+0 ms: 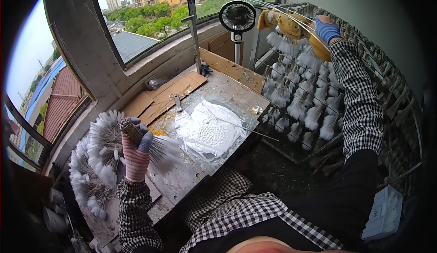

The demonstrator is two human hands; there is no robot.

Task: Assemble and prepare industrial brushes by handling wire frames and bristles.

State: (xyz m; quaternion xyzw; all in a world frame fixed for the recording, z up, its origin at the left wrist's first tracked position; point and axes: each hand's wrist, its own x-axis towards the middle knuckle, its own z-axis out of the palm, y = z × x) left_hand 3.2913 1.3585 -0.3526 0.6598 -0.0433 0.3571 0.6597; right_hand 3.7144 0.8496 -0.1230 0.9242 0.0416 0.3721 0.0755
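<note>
While the left hand [136,150], gloved in red and white stripes, is clenched around a bundle of thin wires [129,130] above the metal worktable [182,180], the right hand [327,27] in a blue glove reaches up to the drying rack [382,84]. It grips a long thin rod [282,14] hung with white tufted brushes [296,53]. A small fan [237,17] stands beside the rack.

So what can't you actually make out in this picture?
- Right hand: gloved, at the rack; its grip is too small and far to tell.
- Left hand: its glove hides the ends of the wire bundle.
- White sheet on the table: material unclear, glare.
- Picture corners: black, cut off by the lens.
</note>
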